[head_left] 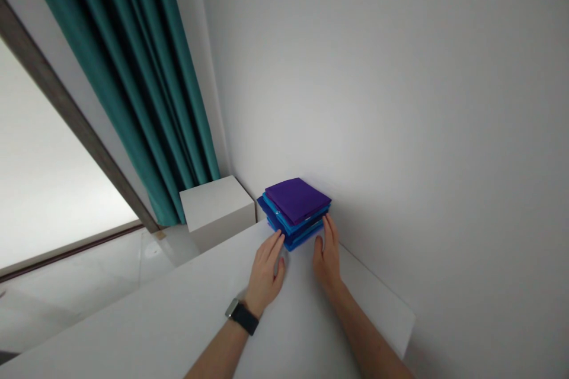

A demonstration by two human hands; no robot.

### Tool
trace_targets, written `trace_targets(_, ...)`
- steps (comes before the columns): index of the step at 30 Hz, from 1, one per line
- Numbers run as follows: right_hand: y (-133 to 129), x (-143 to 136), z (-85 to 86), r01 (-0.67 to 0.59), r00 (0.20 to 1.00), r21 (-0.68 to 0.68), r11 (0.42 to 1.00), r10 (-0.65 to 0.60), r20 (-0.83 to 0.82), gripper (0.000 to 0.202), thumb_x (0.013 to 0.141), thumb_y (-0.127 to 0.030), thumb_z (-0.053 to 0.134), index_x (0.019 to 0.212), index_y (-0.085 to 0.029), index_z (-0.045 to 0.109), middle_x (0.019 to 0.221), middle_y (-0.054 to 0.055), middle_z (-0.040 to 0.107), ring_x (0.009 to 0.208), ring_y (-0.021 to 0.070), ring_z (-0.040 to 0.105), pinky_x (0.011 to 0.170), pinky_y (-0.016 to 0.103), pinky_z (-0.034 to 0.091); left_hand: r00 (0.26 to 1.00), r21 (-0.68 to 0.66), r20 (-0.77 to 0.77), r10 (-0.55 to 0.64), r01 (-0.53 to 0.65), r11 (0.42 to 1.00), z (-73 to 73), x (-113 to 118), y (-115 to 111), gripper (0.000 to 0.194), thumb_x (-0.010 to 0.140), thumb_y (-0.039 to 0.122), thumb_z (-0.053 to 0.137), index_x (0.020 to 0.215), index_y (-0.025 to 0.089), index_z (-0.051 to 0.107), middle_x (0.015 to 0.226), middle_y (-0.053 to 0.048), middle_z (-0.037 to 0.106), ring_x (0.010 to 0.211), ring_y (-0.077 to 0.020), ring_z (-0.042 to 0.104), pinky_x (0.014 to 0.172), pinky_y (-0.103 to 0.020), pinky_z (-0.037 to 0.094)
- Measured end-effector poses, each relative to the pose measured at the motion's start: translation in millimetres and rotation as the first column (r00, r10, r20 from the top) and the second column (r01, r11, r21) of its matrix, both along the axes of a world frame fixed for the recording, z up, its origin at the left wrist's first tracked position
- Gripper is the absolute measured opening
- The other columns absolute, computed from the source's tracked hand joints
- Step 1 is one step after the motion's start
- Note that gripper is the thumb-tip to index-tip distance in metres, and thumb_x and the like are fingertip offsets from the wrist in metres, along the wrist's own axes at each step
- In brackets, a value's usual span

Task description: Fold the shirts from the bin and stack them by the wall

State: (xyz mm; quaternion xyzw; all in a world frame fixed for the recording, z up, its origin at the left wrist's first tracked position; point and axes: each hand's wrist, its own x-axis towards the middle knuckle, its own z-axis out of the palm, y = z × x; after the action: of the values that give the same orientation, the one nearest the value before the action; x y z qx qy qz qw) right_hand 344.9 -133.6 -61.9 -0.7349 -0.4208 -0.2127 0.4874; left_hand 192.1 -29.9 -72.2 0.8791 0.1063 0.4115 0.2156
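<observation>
A stack of folded purple and blue pieces, maybe fabric bags point(297, 200), lies on the white tabletop point(195, 314) at its far corner by the wall. The top piece is purple, with bright blue and dark blue layers under it. My left hand point(265, 272), with a dark-banded watch point(242, 315) on the wrist, has its fingertips at the stack's near left side. At the near right side are the fingertips of my right hand point(326, 254). Both hands have their fingers stretched out and thumbs apart. Neither is wrapped round the stack.
A white box-like cabinet point(217, 204) stands beyond the table's far edge, in the corner. Behind it hangs a green curtain point(146, 83), next to a window with a brown frame point(75, 106). The pale wall point(377, 100) runs along the table's right side.
</observation>
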Motion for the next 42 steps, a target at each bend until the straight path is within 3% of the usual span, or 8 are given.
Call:
trace_targets(6,19.0,32.8,65.7,-0.099,0.966,-0.202,0.974,0.143,0.217,0.046,0.099,-0.026,0.027,0.141,-0.019,0.044,0.142,0.013,0.048,0.136,0.0216,0.038,0.117,0.051,0.024,0.999,0.009,0.014,0.04,-0.04,0.999,-2.6,1.4,1.4,0.058,0.093,0.011,0.04,0.149,0.024,0.031,0.146,-0.012,0.045,0.133,-0.0245,0.043,0.108,-0.048,0.041)
trace_targets(9,47.1,46.4,103.3,-0.15,0.915,-0.48,0.864,0.306,0.264,0.046,0.099,-0.032,0.03,0.139,-0.018,0.048,0.143,0.011,0.049,0.135,0.0216,0.04,0.118,0.047,0.022,0.999,0.016,0.014,0.036,-0.037,0.999,-3.7,1.5,1.8,0.059,0.093,0.011,0.04,0.149,0.024,0.03,0.146,-0.012,0.045,0.133,-0.0245,0.044,0.108,-0.048,0.041)
trace_targets(12,75.7,53.5,120.8,-0.171,0.885,-0.654,0.737,0.406,0.227,0.049,0.099,-0.04,0.031,0.14,-0.019,0.048,0.146,0.011,0.046,0.136,0.0229,0.039,0.116,0.046,0.024,0.999,0.007,0.003,0.032,-0.032,0.999,-4.4,1.2,1.9,0.06,0.092,0.01,0.04,0.149,0.024,0.03,0.147,-0.012,0.044,0.134,-0.0245,0.043,0.108,-0.048,0.041)
trace_targets(16,95.2,57.2,114.6,-0.166,0.889,-0.774,0.611,0.432,0.15,0.056,0.098,-0.05,0.031,0.146,-0.021,0.041,0.153,0.011,0.037,0.14,0.0263,0.032,0.115,0.049,0.022,1.0,-0.013,-0.016,0.022,-0.023,1.0,-2.5,0.4,1.2,0.06,0.091,0.008,0.04,0.148,0.023,0.031,0.148,-0.013,0.041,0.134,-0.0245,0.041,0.109,-0.049,0.04)
trace_targets(19,95.9,58.4,106.4,-0.181,0.896,-0.802,0.57,0.432,0.105,0.058,0.099,-0.053,0.026,0.148,-0.023,0.036,0.154,0.01,0.034,0.142,0.0264,0.029,0.115,0.05,0.021,0.999,-0.023,-0.03,0.022,-0.022,0.999,-1.1,0.2,0.5,0.06,0.09,0.007,0.04,0.147,0.022,0.032,0.148,-0.014,0.04,0.134,-0.0247,0.041,0.109,-0.049,0.04)
trace_targets(29,93.1,44.2,107.1,-0.213,0.872,-0.742,0.636,0.466,0.149,0.056,0.098,-0.053,0.031,0.147,-0.026,0.038,0.152,0.009,0.037,0.14,0.0264,0.033,0.114,0.053,0.024,0.999,-0.019,-0.032,0.031,-0.031,0.999,-0.1,0.3,-0.1,0.059,0.09,0.007,0.041,0.147,0.022,0.034,0.147,-0.013,0.042,0.134,-0.0245,0.042,0.109,-0.048,0.041)
trace_targets(38,65.4,95.4,96.7,-0.239,0.896,-0.664,0.708,0.424,0.129,0.057,0.101,-0.048,0.022,0.14,-0.018,0.049,0.146,0.011,0.047,0.137,0.0223,0.039,0.114,0.044,0.031,0.999,-0.014,-0.039,0.018,-0.018,1.0,-3.0,0.2,0.1,0.059,0.091,0.007,0.041,0.147,0.023,0.032,0.15,-0.013,0.038,0.135,-0.0244,0.04,0.109,-0.048,0.04)
trace_targets(42,58.3,96.5,101.3,-0.22,0.897,-0.655,0.723,0.414,0.156,0.057,0.101,-0.044,0.021,0.139,-0.013,0.051,0.142,0.014,0.05,0.135,0.0227,0.042,0.113,0.044,0.033,0.999,-0.012,-0.027,0.017,-0.017,1.0,-1.7,0.0,-0.2,0.059,0.091,0.009,0.041,0.147,0.024,0.033,0.15,-0.013,0.039,0.135,-0.025,0.041,0.109,-0.048,0.041)
